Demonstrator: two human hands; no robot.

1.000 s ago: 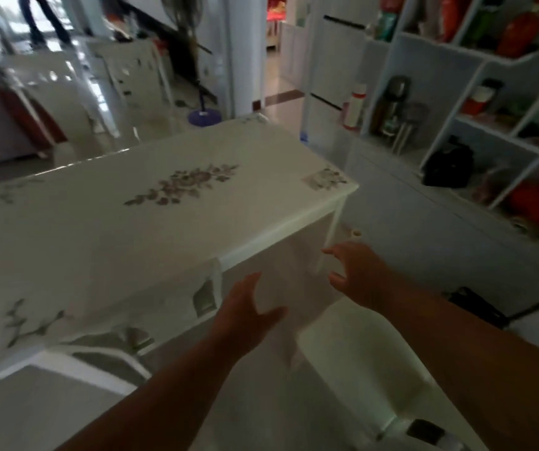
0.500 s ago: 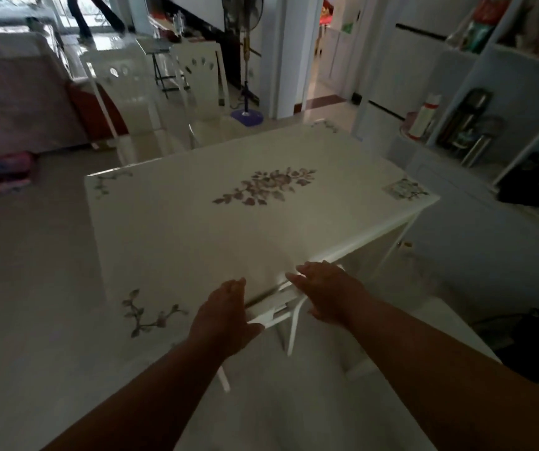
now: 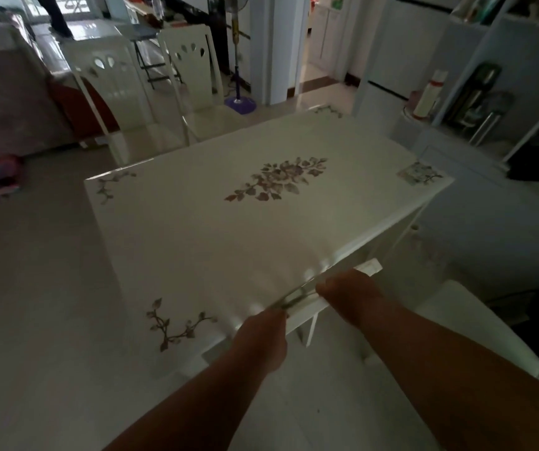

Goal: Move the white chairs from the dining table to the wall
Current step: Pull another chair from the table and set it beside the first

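Dim daylight fills a pale-floored dining room, and everything here is placed from the white dining table (image 3: 222,229) with its painted flower spray in the middle. At the table's near edge, both bare hands are closed on the top rail of a white chair (image 3: 370,265) that is tucked under that edge — only the rail and a slat or two below it show. The left hand (image 3: 261,336) grips the rail toward the table's near-left corner, fingers curled over it; the right hand (image 3: 352,292) is wrapped round the rail just beside it, nearer the table's right side. The two hands sit close together but apart, with a short stretch of rail between them.

Beyond the table's far edge stand two more white chairs, the left one (image 3: 108,89) and the right one (image 3: 193,70), side by side, their backs pierced with teardrop cut-outs. Past them a standing fan (image 3: 237,76) rises from a purple base. To the table's right runs a white shelf unit (image 3: 522,102) holding bottles and flasks.
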